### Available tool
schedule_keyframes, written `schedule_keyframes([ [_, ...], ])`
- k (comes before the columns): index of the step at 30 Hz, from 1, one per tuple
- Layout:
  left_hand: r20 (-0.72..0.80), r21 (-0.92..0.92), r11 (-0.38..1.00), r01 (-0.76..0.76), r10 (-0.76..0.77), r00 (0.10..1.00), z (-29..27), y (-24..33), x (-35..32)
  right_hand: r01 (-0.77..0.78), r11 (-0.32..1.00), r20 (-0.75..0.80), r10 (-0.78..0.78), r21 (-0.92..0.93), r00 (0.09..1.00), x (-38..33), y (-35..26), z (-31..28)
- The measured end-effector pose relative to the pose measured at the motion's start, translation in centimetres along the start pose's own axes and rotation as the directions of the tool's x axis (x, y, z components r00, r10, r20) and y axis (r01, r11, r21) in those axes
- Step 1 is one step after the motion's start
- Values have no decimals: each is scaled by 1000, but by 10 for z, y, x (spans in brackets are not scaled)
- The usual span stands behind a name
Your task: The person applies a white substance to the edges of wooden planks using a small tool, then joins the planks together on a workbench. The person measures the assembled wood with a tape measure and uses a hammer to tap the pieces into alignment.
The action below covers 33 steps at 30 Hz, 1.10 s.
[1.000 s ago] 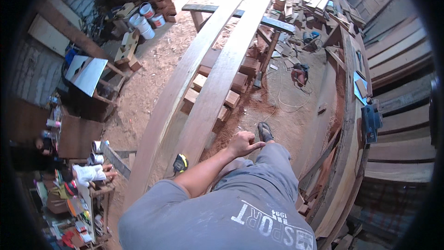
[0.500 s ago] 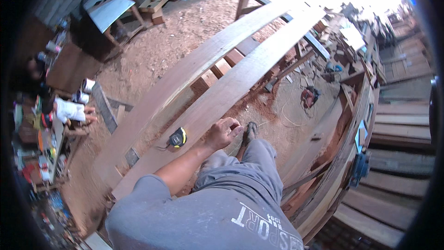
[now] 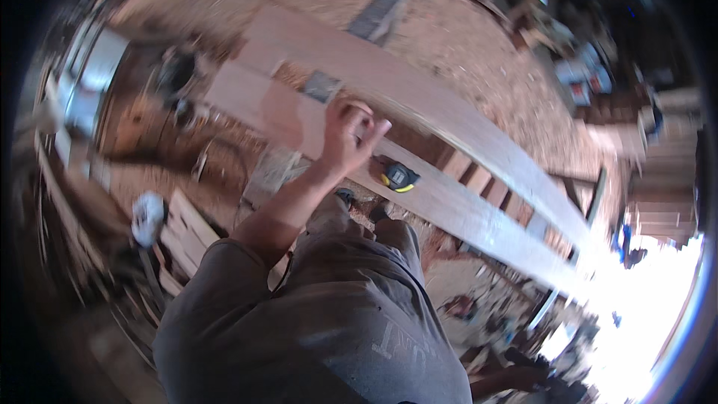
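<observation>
My left hand (image 3: 350, 135) is raised above the nearer of two long wooden planks (image 3: 456, 209), its fingers curled in and its thumb sticking out. Whether anything small sits inside the curl is hidden. Beside it, a black and yellow tape measure (image 3: 399, 176) rests on that plank. The farther plank (image 3: 419, 97), gently curved, runs alongside with a gap between the two. At the lower right my right forearm (image 3: 490, 383) reaches out sideways; its hand is lost in dark blur.
A small grey block (image 3: 322, 86) bridges the planks near their left end. Wooden crosspieces (image 3: 475, 178) show in the gap. Loose boards (image 3: 187, 228) lean at the left, near a white rounded bundle (image 3: 148, 218). Offcuts and clutter lie at the lower right, by the bright opening.
My view has swung left, turning the planks across the picture. My left hand has moved toward the planks' left end, past the tape measure. My right forearm has come into view.
</observation>
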<state>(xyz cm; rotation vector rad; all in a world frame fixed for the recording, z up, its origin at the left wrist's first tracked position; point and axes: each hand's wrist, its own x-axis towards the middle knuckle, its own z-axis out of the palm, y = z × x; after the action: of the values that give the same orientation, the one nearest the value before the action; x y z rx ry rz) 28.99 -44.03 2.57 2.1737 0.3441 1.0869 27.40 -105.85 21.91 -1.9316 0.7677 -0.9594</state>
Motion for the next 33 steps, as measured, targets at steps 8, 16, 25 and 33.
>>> schedule_keyframes([
  [8,-540,429,542,722,-487,687,-99,-72,-69,66,997,810,-69,37,583,-34,-148,360],
  [16,-629,61,190,980,-755,186,-110,-141,-55,338,908,879,-67,250,-472,-303,-206,530],
  [25,-514,-428,377,821,-849,122,-106,-177,-33,512,753,709,87,413,-699,-495,-251,638],
  [33,-507,-418,293,860,-861,47,-107,-171,-25,494,770,798,-32,403,-601,-572,-266,722],
])
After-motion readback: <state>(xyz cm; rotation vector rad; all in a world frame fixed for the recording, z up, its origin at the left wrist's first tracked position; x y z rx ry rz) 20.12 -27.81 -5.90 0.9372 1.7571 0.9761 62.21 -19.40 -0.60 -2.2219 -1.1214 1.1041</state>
